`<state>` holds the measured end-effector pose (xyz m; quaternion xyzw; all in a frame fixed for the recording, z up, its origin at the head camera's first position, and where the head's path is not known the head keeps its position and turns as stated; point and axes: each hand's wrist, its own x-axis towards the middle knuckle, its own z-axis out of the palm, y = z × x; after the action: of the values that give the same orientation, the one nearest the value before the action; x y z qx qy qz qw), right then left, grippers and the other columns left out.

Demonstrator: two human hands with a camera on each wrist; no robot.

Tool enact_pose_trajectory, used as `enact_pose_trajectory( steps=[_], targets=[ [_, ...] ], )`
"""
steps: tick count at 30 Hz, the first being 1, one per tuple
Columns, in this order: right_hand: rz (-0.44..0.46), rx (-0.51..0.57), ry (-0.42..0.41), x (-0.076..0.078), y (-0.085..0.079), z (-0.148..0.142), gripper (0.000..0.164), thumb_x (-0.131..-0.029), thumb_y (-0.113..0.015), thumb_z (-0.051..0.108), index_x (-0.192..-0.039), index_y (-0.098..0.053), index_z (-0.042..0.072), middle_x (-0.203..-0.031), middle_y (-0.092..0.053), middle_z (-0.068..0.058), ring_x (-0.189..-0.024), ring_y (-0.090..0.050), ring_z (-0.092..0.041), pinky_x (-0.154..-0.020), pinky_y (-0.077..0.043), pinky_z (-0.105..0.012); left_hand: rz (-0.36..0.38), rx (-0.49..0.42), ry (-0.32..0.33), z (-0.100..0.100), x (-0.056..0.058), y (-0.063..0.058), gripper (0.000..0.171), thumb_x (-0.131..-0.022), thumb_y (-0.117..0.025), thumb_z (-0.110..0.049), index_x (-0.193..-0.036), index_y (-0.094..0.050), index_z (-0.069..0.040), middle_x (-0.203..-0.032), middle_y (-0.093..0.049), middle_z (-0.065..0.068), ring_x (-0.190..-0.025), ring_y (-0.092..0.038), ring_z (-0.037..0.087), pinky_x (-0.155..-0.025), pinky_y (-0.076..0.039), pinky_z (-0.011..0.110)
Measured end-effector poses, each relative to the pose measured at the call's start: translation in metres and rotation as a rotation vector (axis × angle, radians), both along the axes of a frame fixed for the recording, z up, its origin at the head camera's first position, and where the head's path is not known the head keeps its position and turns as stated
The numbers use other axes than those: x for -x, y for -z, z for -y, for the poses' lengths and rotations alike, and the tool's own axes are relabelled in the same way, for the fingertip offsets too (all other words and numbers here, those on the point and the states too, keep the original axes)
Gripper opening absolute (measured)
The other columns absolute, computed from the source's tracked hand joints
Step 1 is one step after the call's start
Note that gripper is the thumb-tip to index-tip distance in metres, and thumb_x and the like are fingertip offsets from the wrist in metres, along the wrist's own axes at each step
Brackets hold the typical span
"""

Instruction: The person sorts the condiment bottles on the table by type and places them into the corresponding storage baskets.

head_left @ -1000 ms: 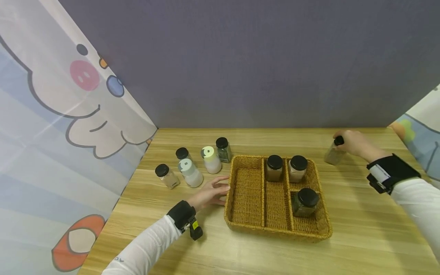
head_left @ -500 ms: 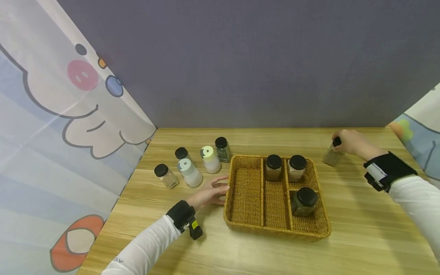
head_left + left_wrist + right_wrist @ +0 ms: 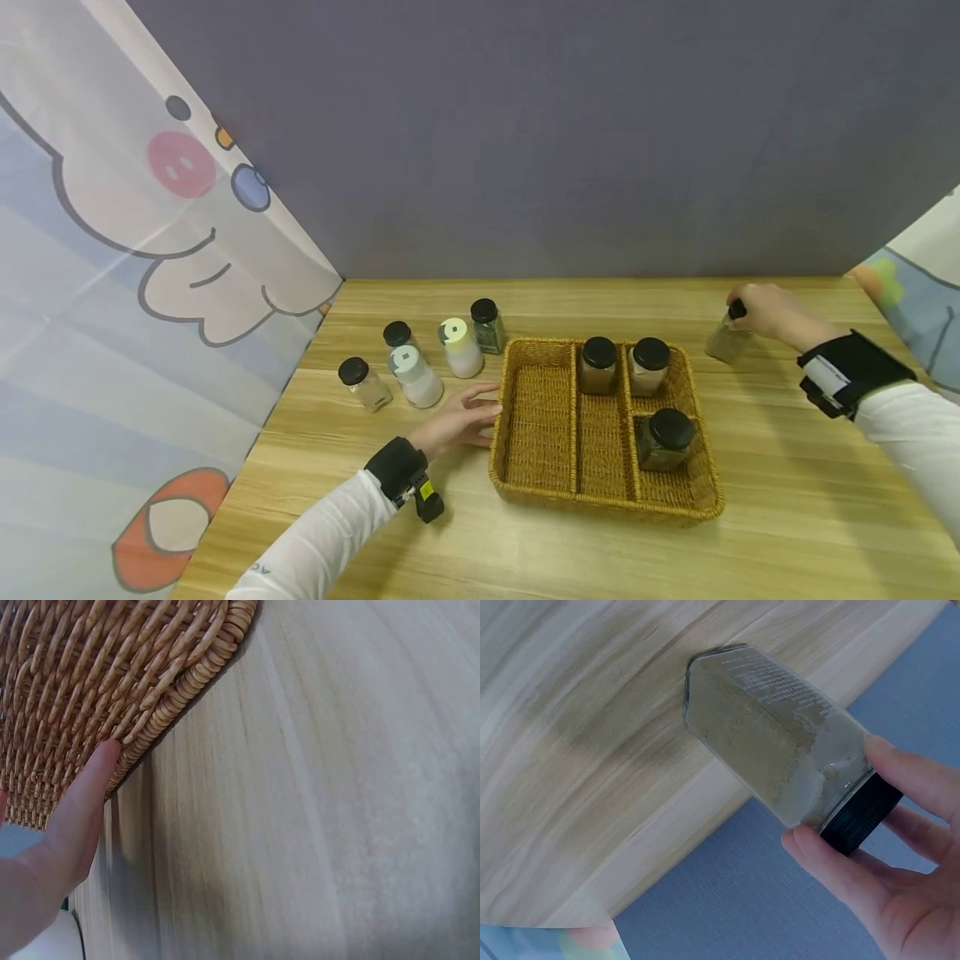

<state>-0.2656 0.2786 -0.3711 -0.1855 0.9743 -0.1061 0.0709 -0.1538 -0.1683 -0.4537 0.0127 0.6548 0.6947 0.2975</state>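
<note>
No full word legible to me. Head feed: small dark letters (image 3: 260, 570) on white left sleeve (image 3: 318, 533), first looks like A, next unclear. Right wrist feed: glass jar (image 3: 761, 739) bears several lines of fine pale print (image 3: 776, 686) on one face, too blurred for me to read. Dark mark low on leftmost jar (image 3: 366, 386), illegible.

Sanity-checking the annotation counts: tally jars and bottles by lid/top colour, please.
Black-lidded jars: 7 (3 in the basket, 3 to its left in the head view, 1 in the right hand)
Pale-topped bottles: 2
Total: 9
</note>
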Motion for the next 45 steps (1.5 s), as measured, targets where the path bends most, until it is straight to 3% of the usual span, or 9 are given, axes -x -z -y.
enact_pose_trajectory(
  steps=[9,15,22,29,39,45],
  targets=[
    [-0.024,0.027,-0.016,-0.004,-0.010,-0.001,0.038,-0.072,-0.067,0.004,-0.100,-0.053,-0.018,-0.094,-0.053,-0.035,-0.080,-0.052,-0.045,-0.064,-0.044,-0.049,-0.010,0.002,-0.002,-0.001,-0.001,-0.001,0.059,-0.087,-0.055,-0.017,-0.138,-0.027,-0.010,-0.131,-0.036,0.025,-0.115,-0.043,0.037,-0.084,-0.047,0.047],
    [-0.055,-0.012,-0.031,-0.010,-0.030,0.002,0.038,-0.071,-0.070,0.006,-0.099,-0.055,-0.015,-0.097,-0.053,-0.035,-0.081,-0.052,-0.046,-0.062,-0.045,-0.049,-0.006,-0.008,-0.004,-0.001,-0.003,-0.003,0.059,-0.087,-0.055,-0.019,-0.138,-0.027,-0.009,-0.131,-0.037,0.025,-0.114,-0.044,0.037,-0.083,-0.047,0.047],
    [-0.016,-0.049,-0.040,-0.009,-0.054,0.003,0.038,-0.072,-0.068,0.006,-0.101,-0.055,-0.015,-0.098,-0.052,-0.035,-0.084,-0.051,-0.045,-0.061,-0.046,-0.047,-0.003,-0.010,-0.002,-0.001,-0.003,-0.003,0.061,-0.086,-0.057,-0.020,-0.138,-0.026,-0.009,-0.131,-0.037,0.026,-0.115,-0.044,0.037,-0.083,-0.047,0.048],
    [-0.026,-0.035,-0.065,-0.008,-0.071,0.004,0.035,-0.073,-0.068,0.008,-0.100,-0.057,-0.011,-0.094,-0.056,-0.028,-0.075,-0.054,-0.034,-0.051,-0.041,-0.035,0.000,-0.012,0.010,0.001,-0.002,-0.004,0.059,-0.088,-0.054,-0.018,-0.138,-0.024,-0.008,-0.133,-0.034,0.026,-0.117,-0.041,0.038,-0.085,-0.046,0.048],
    [-0.033,-0.067,-0.117,-0.010,-0.085,0.012,0.036,-0.072,-0.068,0.004,-0.103,-0.056,-0.010,-0.095,-0.056,-0.027,-0.077,-0.055,-0.034,-0.052,-0.045,-0.036,-0.050,-0.046,0.058,0.003,-0.002,-0.003,0.066,-0.084,-0.060,-0.030,-0.137,-0.027,-0.010,-0.130,-0.038,0.024,-0.113,-0.046,0.033,-0.084,-0.047,0.047],
    [-0.051,-0.058,-0.131,-0.015,-0.094,0.016,0.035,-0.072,-0.068,0.002,-0.103,-0.056,-0.010,-0.096,-0.056,-0.028,-0.074,-0.055,-0.031,-0.050,-0.043,-0.034,0.000,-0.017,0.019,-0.001,-0.001,-0.004,0.060,-0.088,-0.053,-0.019,-0.139,-0.023,-0.008,-0.134,-0.032,0.026,-0.118,-0.040,0.038,-0.086,-0.045,0.049]
  ],
)
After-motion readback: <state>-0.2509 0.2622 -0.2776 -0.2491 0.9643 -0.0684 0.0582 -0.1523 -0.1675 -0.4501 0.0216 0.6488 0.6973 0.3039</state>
